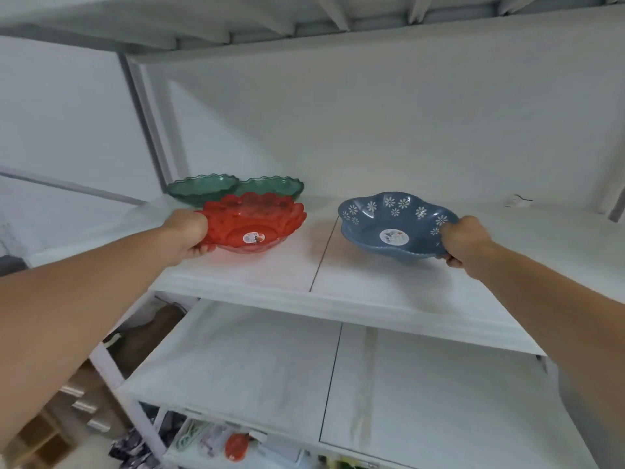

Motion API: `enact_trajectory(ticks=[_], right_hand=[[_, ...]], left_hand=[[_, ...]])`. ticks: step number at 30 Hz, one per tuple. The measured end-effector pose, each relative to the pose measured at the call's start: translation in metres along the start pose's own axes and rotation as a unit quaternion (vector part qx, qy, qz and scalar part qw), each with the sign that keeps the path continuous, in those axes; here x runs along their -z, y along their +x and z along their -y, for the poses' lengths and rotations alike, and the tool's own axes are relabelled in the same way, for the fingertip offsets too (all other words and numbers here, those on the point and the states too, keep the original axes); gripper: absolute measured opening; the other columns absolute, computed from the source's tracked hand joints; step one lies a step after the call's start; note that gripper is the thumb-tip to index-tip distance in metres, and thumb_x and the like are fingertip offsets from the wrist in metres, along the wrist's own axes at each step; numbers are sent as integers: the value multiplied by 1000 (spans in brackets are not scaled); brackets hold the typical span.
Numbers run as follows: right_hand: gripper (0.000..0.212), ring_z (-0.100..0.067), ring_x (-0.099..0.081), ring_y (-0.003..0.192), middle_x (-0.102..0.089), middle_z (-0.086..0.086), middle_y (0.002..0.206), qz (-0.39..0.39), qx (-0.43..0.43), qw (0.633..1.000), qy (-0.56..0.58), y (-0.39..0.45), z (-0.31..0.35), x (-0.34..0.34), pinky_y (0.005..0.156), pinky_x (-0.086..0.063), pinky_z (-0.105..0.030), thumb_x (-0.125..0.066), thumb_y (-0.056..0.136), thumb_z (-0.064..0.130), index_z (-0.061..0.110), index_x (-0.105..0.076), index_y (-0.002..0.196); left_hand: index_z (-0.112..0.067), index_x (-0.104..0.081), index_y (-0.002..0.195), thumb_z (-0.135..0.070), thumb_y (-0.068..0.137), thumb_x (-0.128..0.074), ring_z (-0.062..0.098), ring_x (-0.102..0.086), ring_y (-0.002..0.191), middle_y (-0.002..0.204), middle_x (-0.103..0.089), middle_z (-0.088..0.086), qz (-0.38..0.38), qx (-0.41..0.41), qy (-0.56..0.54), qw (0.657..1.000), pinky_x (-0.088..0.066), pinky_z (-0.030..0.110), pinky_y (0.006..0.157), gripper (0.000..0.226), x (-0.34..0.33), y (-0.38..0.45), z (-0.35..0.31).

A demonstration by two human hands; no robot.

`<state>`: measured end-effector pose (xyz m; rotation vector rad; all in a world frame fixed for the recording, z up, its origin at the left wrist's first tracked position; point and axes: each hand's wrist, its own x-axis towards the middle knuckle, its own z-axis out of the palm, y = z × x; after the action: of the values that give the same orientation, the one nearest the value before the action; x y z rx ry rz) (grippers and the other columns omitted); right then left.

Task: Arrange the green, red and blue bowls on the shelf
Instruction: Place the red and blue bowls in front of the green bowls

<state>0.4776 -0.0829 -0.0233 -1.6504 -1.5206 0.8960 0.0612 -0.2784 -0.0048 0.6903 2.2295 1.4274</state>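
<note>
Red bowl in left hand, blue bowl in right hand

Single head-worn wide-angle view, close, forward and slightly down onto a white shelf.

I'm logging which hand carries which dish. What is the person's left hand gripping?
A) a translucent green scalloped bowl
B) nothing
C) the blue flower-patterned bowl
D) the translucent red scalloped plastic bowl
D: the left hand grips the rim of the translucent red scalloped plastic bowl, while the right hand holds the blue flower-patterned bowl.
</note>
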Motion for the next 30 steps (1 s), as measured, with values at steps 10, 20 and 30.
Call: enact_trajectory(ticks=[10, 20, 30], right_hand=[[15, -23, -53, 49, -66, -23, 79, -23, -33, 999, -33, -82, 82, -139, 34, -38, -20, -41, 100, 2, 2, -55, 95], [22, -21, -52, 42, -64, -20, 68, -3, -31, 999, -8, -95, 112, -186, 35, -39, -20, -43, 102, 4, 3, -55, 84], [21, -23, -50, 44, -64, -20, 64, 30, -35, 999, -8, -95, 134, -226, 39, -39, -23, -46, 102, 4, -3, -58, 86]], left_hand=[[-3, -61, 96, -11, 101, -44, 23, -63, 49, 81, -69, 17, 57, 14, -22, 998, -48, 21, 38, 19, 111, 99, 57], [0, -61, 100, -11, 101, -43, 22, -61, 42, 79, -68, 20, 42, 27, -31, 998, -45, 21, 37, 21, 153, 130, 74], [1, -61, 97, -9, 101, -45, 23, -63, 50, 81, -70, 20, 12, 33, -12, 999, -47, 22, 39, 20, 194, 148, 79]])
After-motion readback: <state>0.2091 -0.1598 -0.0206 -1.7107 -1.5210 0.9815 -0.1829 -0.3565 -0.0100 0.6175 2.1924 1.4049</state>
